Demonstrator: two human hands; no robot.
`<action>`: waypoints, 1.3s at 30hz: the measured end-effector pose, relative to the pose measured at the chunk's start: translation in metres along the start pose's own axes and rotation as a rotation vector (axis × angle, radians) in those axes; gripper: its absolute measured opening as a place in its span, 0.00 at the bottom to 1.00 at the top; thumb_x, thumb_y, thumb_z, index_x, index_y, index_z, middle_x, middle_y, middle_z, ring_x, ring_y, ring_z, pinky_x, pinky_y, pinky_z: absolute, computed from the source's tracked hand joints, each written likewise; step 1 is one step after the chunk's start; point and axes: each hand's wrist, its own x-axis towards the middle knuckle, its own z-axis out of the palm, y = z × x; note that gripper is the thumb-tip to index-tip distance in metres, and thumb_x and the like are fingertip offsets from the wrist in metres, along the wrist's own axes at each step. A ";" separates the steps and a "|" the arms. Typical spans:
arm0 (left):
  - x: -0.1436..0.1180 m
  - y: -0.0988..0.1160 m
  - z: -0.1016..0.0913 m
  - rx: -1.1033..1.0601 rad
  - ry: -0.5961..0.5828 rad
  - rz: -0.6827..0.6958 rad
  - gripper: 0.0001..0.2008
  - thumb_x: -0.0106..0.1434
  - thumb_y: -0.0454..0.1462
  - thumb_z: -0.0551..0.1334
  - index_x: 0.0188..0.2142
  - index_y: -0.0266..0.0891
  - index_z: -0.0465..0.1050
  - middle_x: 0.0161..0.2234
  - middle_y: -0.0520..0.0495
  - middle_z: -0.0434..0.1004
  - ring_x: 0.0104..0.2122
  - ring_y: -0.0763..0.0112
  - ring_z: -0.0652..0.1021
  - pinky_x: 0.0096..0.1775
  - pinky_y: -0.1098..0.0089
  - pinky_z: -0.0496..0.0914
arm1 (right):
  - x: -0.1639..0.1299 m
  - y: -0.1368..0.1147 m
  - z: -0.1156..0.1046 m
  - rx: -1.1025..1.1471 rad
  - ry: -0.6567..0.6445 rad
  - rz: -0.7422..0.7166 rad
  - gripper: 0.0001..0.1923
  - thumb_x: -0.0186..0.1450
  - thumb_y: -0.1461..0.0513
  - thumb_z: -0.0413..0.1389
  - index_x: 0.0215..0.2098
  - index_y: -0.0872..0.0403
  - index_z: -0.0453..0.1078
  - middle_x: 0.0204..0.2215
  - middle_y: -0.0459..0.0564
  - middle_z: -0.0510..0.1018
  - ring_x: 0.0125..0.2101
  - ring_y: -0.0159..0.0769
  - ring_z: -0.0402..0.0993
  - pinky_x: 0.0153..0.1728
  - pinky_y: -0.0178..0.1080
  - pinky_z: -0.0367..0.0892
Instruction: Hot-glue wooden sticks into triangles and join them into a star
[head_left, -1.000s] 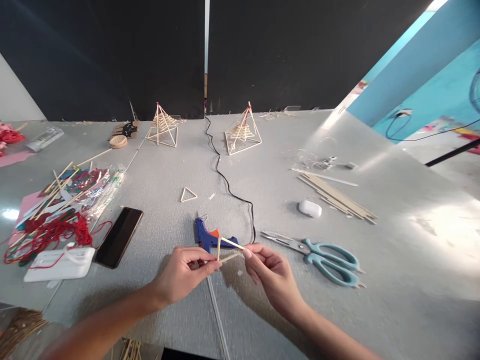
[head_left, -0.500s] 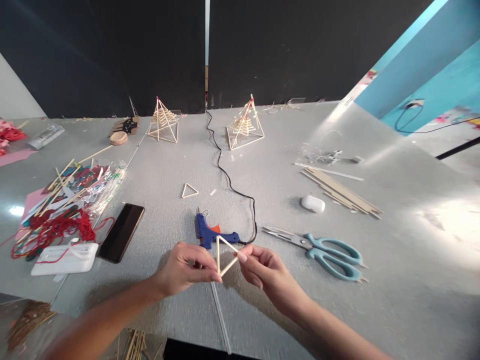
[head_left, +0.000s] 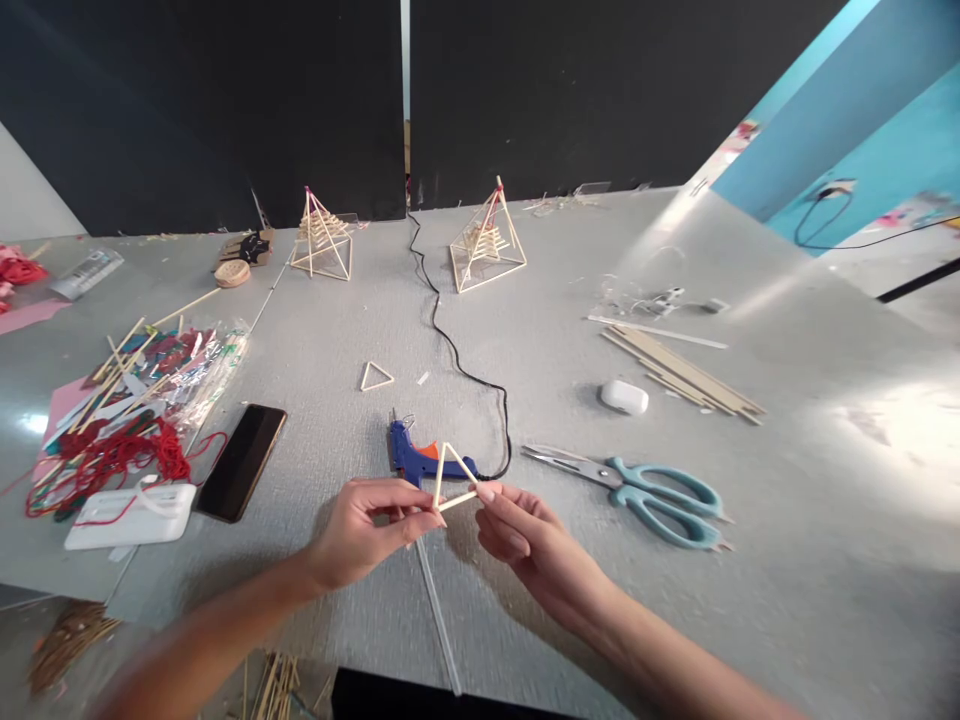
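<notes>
A small triangle of pale wooden sticks (head_left: 459,500) is held up between both hands, above the near part of the table. My left hand (head_left: 375,527) pinches its lower left corner between thumb and fingers. At the right corner, the fingertips of my right hand (head_left: 525,530) are closed on it. Just beyond the hands lies a blue glue gun (head_left: 409,455) with an orange trigger, its handle partly covered by the triangle. A clear glue stick (head_left: 436,615) runs from under the hands toward me. Another stick triangle (head_left: 376,377) lies flat farther off.
Two stick pyramids (head_left: 322,240) stand at the back. Scissors (head_left: 630,490), a white earbud case (head_left: 624,397) and flat wooden strips (head_left: 682,370) lie right. A phone (head_left: 244,462), white power bank (head_left: 131,516) and tangled red yarn (head_left: 150,455) lie left. A black cord (head_left: 457,355) crosses the middle.
The held triangle has risen slightly and turned, its lower stick now lying closer to level. Both hands keep their pinch on it. The whole view has shifted a little.
</notes>
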 end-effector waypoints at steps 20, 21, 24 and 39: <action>-0.009 -0.005 0.005 0.004 0.155 -0.108 0.14 0.69 0.46 0.65 0.37 0.36 0.78 0.30 0.48 0.78 0.24 0.79 0.68 0.26 0.76 0.63 | -0.009 0.013 -0.007 -0.604 0.255 -0.502 0.10 0.69 0.54 0.60 0.38 0.53 0.77 0.14 0.39 0.70 0.14 0.27 0.65 0.19 0.33 0.58; -0.009 -0.004 0.006 0.020 0.154 -0.092 0.14 0.69 0.46 0.65 0.36 0.36 0.78 0.30 0.47 0.78 0.25 0.78 0.69 0.27 0.76 0.64 | -0.009 0.012 -0.007 -0.627 0.259 -0.525 0.09 0.69 0.55 0.60 0.38 0.53 0.77 0.13 0.39 0.70 0.14 0.27 0.65 0.19 0.33 0.58; -0.009 -0.001 0.006 0.052 0.147 -0.059 0.14 0.69 0.45 0.64 0.34 0.36 0.78 0.29 0.47 0.78 0.25 0.78 0.70 0.28 0.75 0.65 | -0.010 0.012 -0.007 -0.644 0.261 -0.568 0.09 0.69 0.56 0.60 0.35 0.53 0.75 0.13 0.40 0.70 0.13 0.26 0.63 0.17 0.32 0.56; 0.005 -0.001 -0.016 0.336 0.193 -0.109 0.26 0.73 0.51 0.56 0.64 0.41 0.67 0.49 0.39 0.81 0.36 0.69 0.80 0.33 0.72 0.75 | -0.003 0.012 -0.015 -0.443 0.254 -0.479 0.13 0.69 0.51 0.60 0.40 0.52 0.73 0.14 0.39 0.67 0.15 0.27 0.60 0.18 0.33 0.53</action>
